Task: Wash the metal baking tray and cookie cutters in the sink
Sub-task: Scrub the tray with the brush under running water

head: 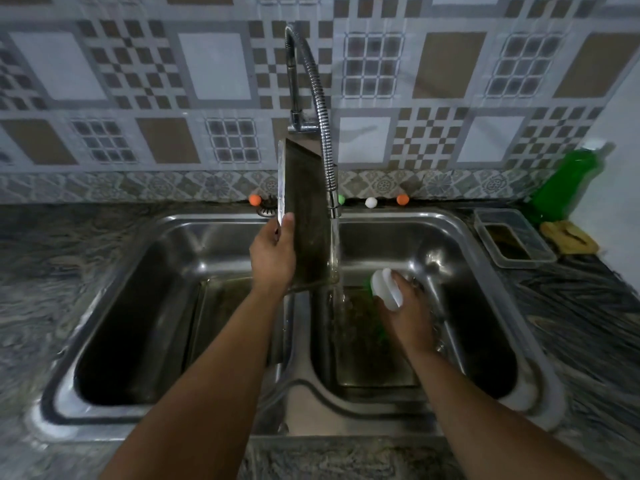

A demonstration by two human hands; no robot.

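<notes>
**Tray upright under tap, scrubber in the other hand**

Left hand is closed on the tray, gripping its lower left edge, thumb over the rim. Tray stands on edge, nearly vertical, its bottom corner about over the divider between the two basins. Inner face points right, toward the water.

Just right of that grip: the stream from the tap runs down close along the tray's right edge into the right basin. Can't tell if it actually hits the metal.

Further right and lower, right hand is wrapped around a white scrubber with green at its underside, held down in the right basin beside the stream. Not touching the tray.

Tray look: dull grey metal, dark mottled face, could be residue or just wet film; too dim to call. Rim catches light on the left.

Progress, my read: mid-wash on the tray, wetting or rinsing, scrub either pending or between passes. No suds visible. Cutters: I can't pick any out in either basin of the sink, so assume they're all left to do.

Outward from there: green bottle and a clear tub on the counter, far right.
</notes>
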